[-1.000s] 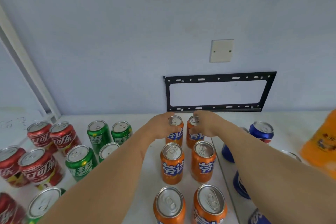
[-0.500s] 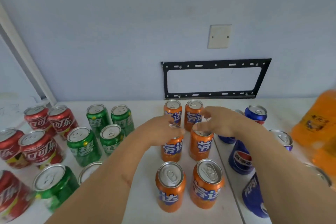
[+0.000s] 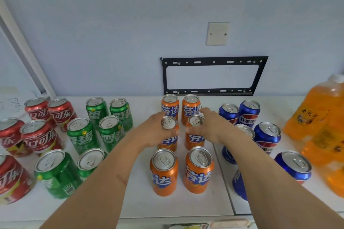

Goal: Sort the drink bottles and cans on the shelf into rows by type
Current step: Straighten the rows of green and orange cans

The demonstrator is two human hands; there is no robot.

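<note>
Reaching forward from 6 o'clock, both arms over the white shelf (image 3: 130, 208). Left hand (image 3: 152, 132) wrapped round the middle-left orange can (image 3: 168, 134); right hand (image 3: 214, 128) wrapped round the middle-right orange can (image 3: 195, 132). Both upright at centre, between two orange pairs. Red cans (image 3: 39, 135) at 9 o'clock, green cans (image 3: 83, 135) just inside. Blue cans (image 3: 267, 138) and orange bottles (image 3: 323, 117) at 3 o'clock.

Both forearms bare, no sleeves; left hand (image 3: 154, 132), right hand (image 3: 212, 128) ungloved; faint mark on left forearm.
</note>
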